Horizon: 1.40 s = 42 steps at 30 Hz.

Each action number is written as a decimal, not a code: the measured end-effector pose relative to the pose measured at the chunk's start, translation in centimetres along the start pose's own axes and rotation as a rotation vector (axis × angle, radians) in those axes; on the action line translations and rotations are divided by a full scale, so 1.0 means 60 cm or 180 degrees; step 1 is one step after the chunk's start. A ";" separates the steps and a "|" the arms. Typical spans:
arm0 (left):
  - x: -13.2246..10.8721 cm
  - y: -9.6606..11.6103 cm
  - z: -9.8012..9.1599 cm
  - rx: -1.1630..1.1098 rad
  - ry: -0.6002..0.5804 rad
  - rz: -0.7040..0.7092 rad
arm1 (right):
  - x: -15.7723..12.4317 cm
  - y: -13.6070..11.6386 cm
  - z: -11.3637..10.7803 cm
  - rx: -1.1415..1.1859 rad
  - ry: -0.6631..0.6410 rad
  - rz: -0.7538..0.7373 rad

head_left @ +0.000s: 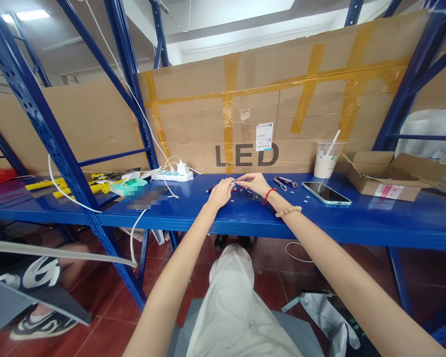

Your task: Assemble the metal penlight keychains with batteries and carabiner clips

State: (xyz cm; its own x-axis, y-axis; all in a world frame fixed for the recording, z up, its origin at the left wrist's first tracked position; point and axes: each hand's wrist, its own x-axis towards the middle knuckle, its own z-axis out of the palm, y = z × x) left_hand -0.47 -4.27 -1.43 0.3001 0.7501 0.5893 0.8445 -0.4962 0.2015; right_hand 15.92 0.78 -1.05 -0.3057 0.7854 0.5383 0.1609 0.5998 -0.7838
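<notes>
My left hand rests over the blue shelf with its fingers closed. My right hand meets it there, thumb and fingertips pinched together. Something small and partly hidden is between the two sets of fingertips; I cannot make out what it is. A dark end of a strap-like piece sticks out left of my left hand. Below my right fingers lie small dark pieces with metal parts. Just right of that hand are a few short dark straps with metal clips, like carabiner key straps.
A phone, a cup with a straw and an open cardboard box stand to the right. At left are a white power strip, cables and yellow-handled tools. Cardboard closes off the back. Blue uprights frame the shelf.
</notes>
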 end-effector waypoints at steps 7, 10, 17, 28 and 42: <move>0.006 -0.017 0.011 -0.0071 -0.0168 0.0203 | 0.000 0.010 -0.004 -0.0557 -0.0092 0.0013; 0.006 -0.021 0.012 -0.0166 -0.0155 0.0230 | 0.000 0.012 -0.004 -0.0701 -0.0166 0.0041; 0.004 -0.017 0.004 -0.0418 -0.0143 0.0293 | -0.002 0.004 -0.002 -0.0860 -0.0224 0.0150; 0.006 -0.018 0.007 -0.0166 -0.0154 0.0248 | -0.004 -0.002 -0.001 -0.0608 -0.0349 0.0560; 0.012 -0.017 0.018 0.0209 -0.0197 -0.0164 | 0.002 0.013 0.003 -0.0573 -0.0115 0.0133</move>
State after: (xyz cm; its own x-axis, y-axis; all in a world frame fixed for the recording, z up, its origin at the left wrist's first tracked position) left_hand -0.64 -2.77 -2.08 0.2807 0.8005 0.5295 0.8862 -0.4280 0.1773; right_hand 15.86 1.33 -1.67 -0.3282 0.8061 0.4925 0.3386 0.5871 -0.7353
